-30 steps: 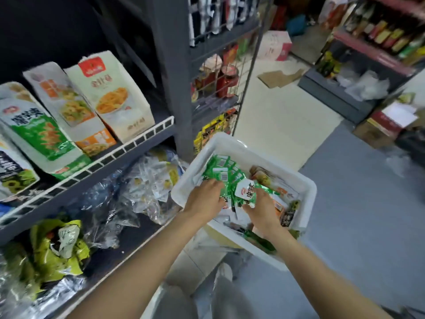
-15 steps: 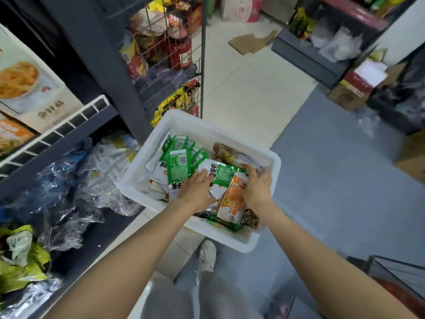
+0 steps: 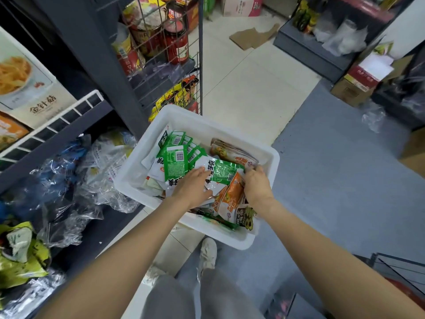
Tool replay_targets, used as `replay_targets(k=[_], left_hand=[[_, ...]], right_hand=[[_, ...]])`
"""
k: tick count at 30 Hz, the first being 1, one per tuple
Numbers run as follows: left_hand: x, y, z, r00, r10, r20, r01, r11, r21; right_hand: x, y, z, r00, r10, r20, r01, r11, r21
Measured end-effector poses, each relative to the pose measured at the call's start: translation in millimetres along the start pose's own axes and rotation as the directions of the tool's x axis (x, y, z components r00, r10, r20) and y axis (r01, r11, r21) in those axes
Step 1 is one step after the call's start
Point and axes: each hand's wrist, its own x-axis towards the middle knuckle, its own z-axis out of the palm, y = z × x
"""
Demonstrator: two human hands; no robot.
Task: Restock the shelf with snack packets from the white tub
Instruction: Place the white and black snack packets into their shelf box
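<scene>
While both your hands were down in the white tub (image 3: 264,236), which sat on the floor at the corner of the shelf (image 3: 69,125), you seemed to be gathering packets into one bundle. Your left hand (image 3: 194,186) lay across the green packets (image 3: 174,162) with its fingers (image 3: 202,171) nearly straight and together, pressing on the pile, probably to hold it steady. Your right hand (image 3: 257,185) had its fingers curled over the far edge of the top green packet, gripping it, likely to lift it free. I counted roughly six green packets fanned toward the tub's left side, at least two orange packets (image 3: 231,194) near its front edge, and a small stack of brownish packets (image 3: 230,153) at the back; the exact number in that stack couldn't be told. Nothing from the tub had reached the shelf yet.
</scene>
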Motion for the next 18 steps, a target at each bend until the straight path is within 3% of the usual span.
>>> replay_targets(k=[7, 11, 13, 14, 16, 18], left_hand=[[-2.4, 14.3, 3.0, 0.997, 0.022, -0.077, -0.023, 1.0, -0.015], [1.1, 43.3, 7.9, 0.978, 0.173, -0.117, -0.183, 0.98, -0.082], [6.0, 59.9, 12.6, 0.983, 0.179, -0.039, -0.183, 0.966, -0.181], [9.7, 67.2, 15.6, 0.986, 0.168, 0.01, -0.161, 0.958, -0.237], [17.9, 78.6, 20.6, 0.988, 0.126, 0.094, -0.088, 0.938, -0.334], [24.8, 86.4, 24.5, 0.985, 0.099, 0.143, -0.04, 0.928, -0.37]], right_hand=[[-12.1, 11.0, -7.6, 0.988, -0.117, 0.101, 0.101, 0.984, 0.149], [-22.0, 31.3, -8.5, 0.995, -0.067, -0.076, 0.073, 0.994, 0.083], [-27.0, 41.2, -3.4, 0.992, 0.028, -0.122, 0.0, 0.975, 0.224], [-27.5, 44.8, -1.9, 0.991, 0.108, -0.082, -0.069, 0.922, 0.382], [-26.4, 51.8, 3.2, 0.978, 0.205, 0.041, -0.177, 0.706, 0.686], [-27.6, 56.7, 4.3, 0.971, 0.213, 0.109, -0.206, 0.506, 0.837]])
